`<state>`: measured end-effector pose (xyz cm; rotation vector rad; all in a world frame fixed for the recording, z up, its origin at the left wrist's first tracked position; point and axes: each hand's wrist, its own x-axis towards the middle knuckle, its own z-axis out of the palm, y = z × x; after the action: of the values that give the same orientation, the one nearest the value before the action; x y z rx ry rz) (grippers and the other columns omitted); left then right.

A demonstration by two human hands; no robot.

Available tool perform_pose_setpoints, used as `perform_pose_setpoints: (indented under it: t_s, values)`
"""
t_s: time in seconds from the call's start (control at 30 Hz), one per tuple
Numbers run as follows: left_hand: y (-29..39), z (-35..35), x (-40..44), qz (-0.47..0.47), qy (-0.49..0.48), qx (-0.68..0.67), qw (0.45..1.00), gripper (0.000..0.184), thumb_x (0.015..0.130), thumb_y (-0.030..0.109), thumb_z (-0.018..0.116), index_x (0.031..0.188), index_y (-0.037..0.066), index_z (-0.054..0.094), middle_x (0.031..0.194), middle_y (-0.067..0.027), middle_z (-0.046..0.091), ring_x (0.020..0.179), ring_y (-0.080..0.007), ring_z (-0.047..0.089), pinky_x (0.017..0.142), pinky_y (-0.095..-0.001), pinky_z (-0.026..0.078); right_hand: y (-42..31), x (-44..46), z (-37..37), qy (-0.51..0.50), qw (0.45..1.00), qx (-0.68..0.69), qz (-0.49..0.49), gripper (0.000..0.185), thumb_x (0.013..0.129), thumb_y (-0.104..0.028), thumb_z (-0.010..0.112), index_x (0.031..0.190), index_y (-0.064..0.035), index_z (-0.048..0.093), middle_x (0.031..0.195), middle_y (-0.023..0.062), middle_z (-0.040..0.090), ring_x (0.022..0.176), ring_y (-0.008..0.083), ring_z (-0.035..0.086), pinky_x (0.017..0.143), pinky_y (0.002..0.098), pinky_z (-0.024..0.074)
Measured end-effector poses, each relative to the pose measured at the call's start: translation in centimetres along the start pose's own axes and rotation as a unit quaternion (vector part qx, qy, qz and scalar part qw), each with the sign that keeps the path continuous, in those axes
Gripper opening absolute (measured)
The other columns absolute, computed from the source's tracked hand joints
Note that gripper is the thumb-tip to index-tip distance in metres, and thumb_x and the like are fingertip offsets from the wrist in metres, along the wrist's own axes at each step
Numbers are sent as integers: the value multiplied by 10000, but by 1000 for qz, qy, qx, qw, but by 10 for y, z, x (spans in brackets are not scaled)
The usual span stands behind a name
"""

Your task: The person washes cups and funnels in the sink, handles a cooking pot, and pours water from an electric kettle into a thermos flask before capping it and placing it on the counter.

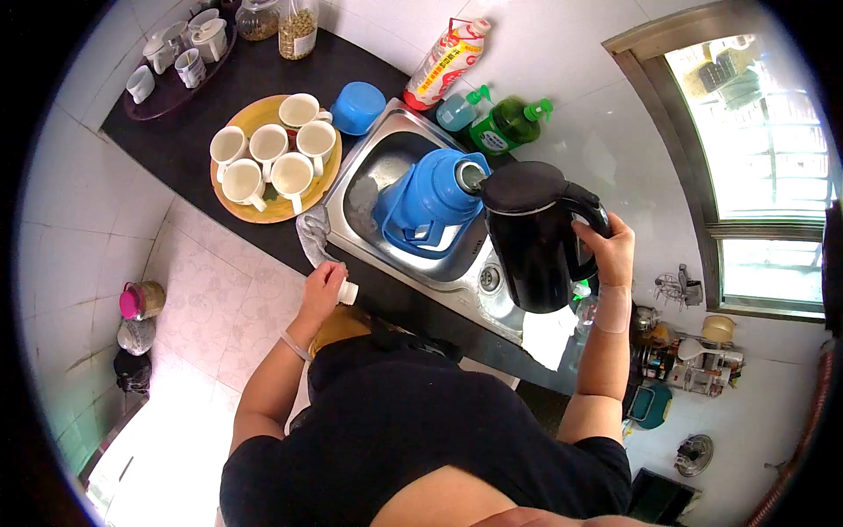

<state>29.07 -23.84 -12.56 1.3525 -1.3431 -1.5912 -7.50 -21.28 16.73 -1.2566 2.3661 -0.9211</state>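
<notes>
My right hand is closed around the handle of a black electric kettle. The kettle is tilted, its spout at the open mouth of a blue thermos flask. Whether water is flowing is hard to make out. The flask stands in the steel sink, its handle on the near side. At the counter's front edge, my left hand grips a small white stopper. A grey cloth hangs over the edge just beyond that hand.
A yellow tray with several white mugs sits left of the sink, beside a blue bowl. Behind the sink stand a red-and-white bottle and a green pump bottle. A dark tray holds teaware farther back.
</notes>
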Motion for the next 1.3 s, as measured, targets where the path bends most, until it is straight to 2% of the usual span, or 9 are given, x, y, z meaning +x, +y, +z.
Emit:
perform_pose_setpoints:
  t_s: [0.13,0.23,0.33,0.63,0.73,0.93,1.07,1.3]
  values:
    - [0,0,1,-2,0,-2,1000,230,874,208,503,817,0,581,736,-34,587,696,-102,525,651,-249,427,-2,2,0,-5,1000,-15,3,199,659,-145,734,734,-5,614,590,-17,530,517,68,454,480,221,360]
    - [7,-1,0,-2,-5,6,1000,228,870,208,505,820,-1,582,740,-39,590,700,-106,529,655,-252,429,-4,3,0,-9,1000,-20,4,209,666,-120,720,823,-6,643,600,-41,532,496,44,438,462,192,338]
    - [9,-1,0,-7,-7,11,1000,227,867,208,507,825,-2,582,747,-43,594,706,-112,534,661,-256,431,-12,3,1,-8,999,-43,-14,224,670,-124,715,847,-4,648,599,-42,532,500,41,435,460,194,336]
    - [9,1,1,2,-3,16,1000,219,867,193,500,830,-8,577,755,-55,597,724,-123,542,676,-264,435,-16,8,0,-36,998,-35,-24,212,692,-141,708,840,-5,642,596,-45,527,494,40,430,443,197,323]
    - [6,1,2,-1,-5,20,1000,216,867,189,500,829,-10,574,757,-57,598,724,-125,542,677,-266,435,-22,10,-3,-60,997,-46,3,252,691,-138,711,862,28,631,702,13,605,628,82,503,598,233,423]
    - [13,0,0,-12,-16,22,1000,221,870,197,497,826,-7,571,759,-55,597,724,-125,541,675,-264,433,-30,14,-6,-78,992,-104,4,260,698,-152,702,878,21,631,705,19,612,643,78,512,619,242,435]
    - [13,1,0,9,-11,15,1000,237,876,213,493,825,-4,572,763,-52,596,722,-121,541,673,-260,433,-36,15,-6,-89,992,-91,-2,270,698,-158,701,883,24,628,708,30,617,655,87,521,638,252,442]
    - [9,1,1,-11,-17,-4,1000,255,890,230,481,823,5,578,768,-45,596,722,-107,536,668,-249,428,-39,20,-6,-99,988,-119,3,281,703,-169,698,889,29,627,724,51,629,672,101,540,655,263,449]
